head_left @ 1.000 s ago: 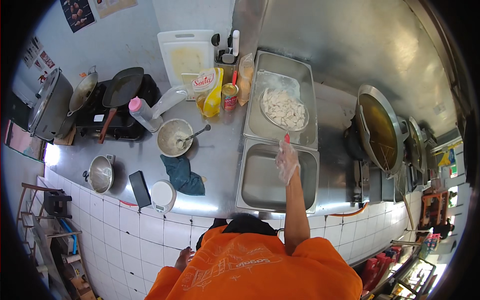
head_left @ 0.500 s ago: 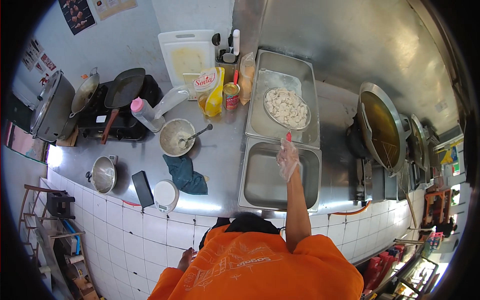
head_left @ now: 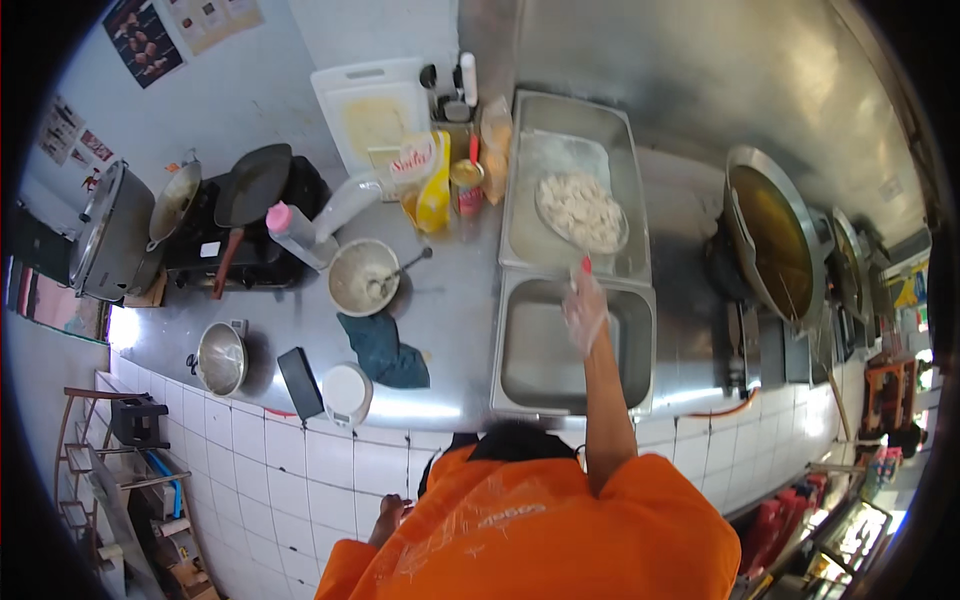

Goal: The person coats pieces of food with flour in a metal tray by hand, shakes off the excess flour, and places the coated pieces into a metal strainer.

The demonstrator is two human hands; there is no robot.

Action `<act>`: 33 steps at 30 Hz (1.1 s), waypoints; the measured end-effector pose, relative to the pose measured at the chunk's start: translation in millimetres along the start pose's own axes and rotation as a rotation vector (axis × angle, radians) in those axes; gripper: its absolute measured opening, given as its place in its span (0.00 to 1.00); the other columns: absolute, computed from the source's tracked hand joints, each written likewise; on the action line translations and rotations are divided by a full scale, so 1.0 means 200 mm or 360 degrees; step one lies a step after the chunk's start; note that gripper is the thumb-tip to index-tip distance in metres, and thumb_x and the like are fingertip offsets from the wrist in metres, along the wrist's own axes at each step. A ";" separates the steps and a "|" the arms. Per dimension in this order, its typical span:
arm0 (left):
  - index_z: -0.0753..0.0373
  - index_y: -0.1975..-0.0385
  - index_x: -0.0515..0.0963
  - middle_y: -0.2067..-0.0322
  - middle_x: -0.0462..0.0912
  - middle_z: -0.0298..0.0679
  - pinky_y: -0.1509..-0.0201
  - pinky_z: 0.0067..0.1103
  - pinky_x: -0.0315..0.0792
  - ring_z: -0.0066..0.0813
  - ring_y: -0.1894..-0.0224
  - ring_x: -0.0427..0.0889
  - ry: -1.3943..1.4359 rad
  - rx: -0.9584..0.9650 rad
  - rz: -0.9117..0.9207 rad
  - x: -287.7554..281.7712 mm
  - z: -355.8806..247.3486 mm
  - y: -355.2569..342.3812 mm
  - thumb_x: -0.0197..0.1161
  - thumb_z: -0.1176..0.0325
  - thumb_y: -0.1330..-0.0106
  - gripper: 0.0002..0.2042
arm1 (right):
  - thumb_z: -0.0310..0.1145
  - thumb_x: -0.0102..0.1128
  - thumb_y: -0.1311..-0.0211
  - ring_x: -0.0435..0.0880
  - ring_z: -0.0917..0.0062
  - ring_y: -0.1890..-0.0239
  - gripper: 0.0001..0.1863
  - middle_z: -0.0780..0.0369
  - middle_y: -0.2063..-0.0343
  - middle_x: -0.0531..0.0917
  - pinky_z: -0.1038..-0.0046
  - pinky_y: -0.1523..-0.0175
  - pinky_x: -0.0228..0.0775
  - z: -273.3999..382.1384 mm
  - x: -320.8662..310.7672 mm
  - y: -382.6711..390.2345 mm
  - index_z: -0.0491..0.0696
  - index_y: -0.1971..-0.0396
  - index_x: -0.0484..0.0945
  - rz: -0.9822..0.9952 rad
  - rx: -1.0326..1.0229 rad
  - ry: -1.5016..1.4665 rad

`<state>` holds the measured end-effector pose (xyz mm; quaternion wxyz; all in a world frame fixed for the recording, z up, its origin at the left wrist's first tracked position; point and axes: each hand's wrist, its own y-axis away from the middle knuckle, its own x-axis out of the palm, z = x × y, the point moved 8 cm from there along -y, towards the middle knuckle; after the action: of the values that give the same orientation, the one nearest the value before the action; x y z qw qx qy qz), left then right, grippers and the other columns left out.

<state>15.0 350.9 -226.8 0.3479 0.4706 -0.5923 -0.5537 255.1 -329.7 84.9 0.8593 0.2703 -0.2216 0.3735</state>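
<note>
My right hand (head_left: 584, 312), in a clear plastic glove, is closed on the red handle of a round strainer (head_left: 538, 205). Pale, flour-coated pieces (head_left: 585, 212) fill the strainer; what they are made of is unclear. It sits in or just above the far steel pan (head_left: 640, 195), which has whitish flour (head_left: 560, 150) in it. Under my right wrist is the near steel pan (head_left: 530, 350), with nothing visible inside. My left hand (head_left: 392, 518) hangs low beside my body, off the counter; its fingers are too small and partly hidden to read.
A large wok of oil (head_left: 770, 240) stands at right. Left of the pans are a batter bowl (head_left: 362, 278), a dark green cloth (head_left: 390, 352), a white scale (head_left: 347, 394) and a yellow pouch (head_left: 432, 190). A black stove (head_left: 235, 265) with pans and a big pot (head_left: 115, 235) are farther left.
The whole view has shifted slightly, with the counter appearing a little to the right. My right hand keeps hold of the strainer, which stays over the far pan.
</note>
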 end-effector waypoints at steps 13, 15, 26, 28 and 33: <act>0.56 0.57 0.73 0.64 0.76 0.34 0.64 0.34 0.66 0.33 0.67 0.73 -0.0149 0.0059 -0.0032 0.05 -0.15 -0.02 0.51 0.54 0.27 0.13 | 0.40 0.58 0.31 0.64 0.88 0.88 0.08 0.74 0.83 0.67 0.79 0.86 0.52 0.11 -0.04 0.17 0.55 0.57 0.74 -0.0276 0.0237 0.0457; 0.56 0.59 0.73 0.66 0.75 0.34 0.66 0.34 0.66 0.32 0.69 0.72 -0.0154 0.0049 -0.0026 0.05 -0.16 -0.03 0.51 0.54 0.27 0.13 | 0.39 0.56 0.30 0.64 0.89 0.88 0.07 0.74 0.83 0.67 0.80 0.86 0.52 0.08 -0.04 0.15 0.55 0.57 0.75 -0.0287 0.0299 0.0480; 0.58 0.68 0.75 0.77 0.73 0.32 0.77 0.30 0.63 0.28 0.80 0.69 -0.0196 0.0096 -0.0019 0.03 -0.11 -0.06 0.52 0.52 0.27 0.15 | 0.37 0.57 0.32 0.65 0.89 0.88 0.04 0.74 0.84 0.67 0.80 0.87 0.53 -0.01 -0.08 0.09 0.54 0.63 0.76 -0.0176 0.0209 0.0258; 0.58 0.70 0.75 0.79 0.73 0.32 0.79 0.29 0.62 0.27 0.82 0.68 -0.0167 0.0057 -0.0029 0.02 -0.07 -0.07 0.53 0.52 0.27 0.16 | 0.38 0.57 0.32 0.65 0.89 0.88 0.04 0.74 0.84 0.67 0.80 0.87 0.52 0.01 -0.07 0.11 0.55 0.65 0.75 -0.0168 0.0191 0.0531; 0.59 0.74 0.76 0.84 0.72 0.32 0.84 0.28 0.61 0.25 0.87 0.66 -0.0179 0.0071 -0.0055 0.02 -0.01 -0.10 0.53 0.52 0.27 0.18 | 0.37 0.58 0.33 0.65 0.88 0.90 0.04 0.74 0.86 0.67 0.80 0.88 0.51 0.03 0.04 0.04 0.56 0.62 0.74 -0.0098 0.0078 0.0136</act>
<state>19.0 347.9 -247.2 0.2939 0.4564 -0.6150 -0.5719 253.5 -324.2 96.2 0.8722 0.2817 -0.1670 0.3633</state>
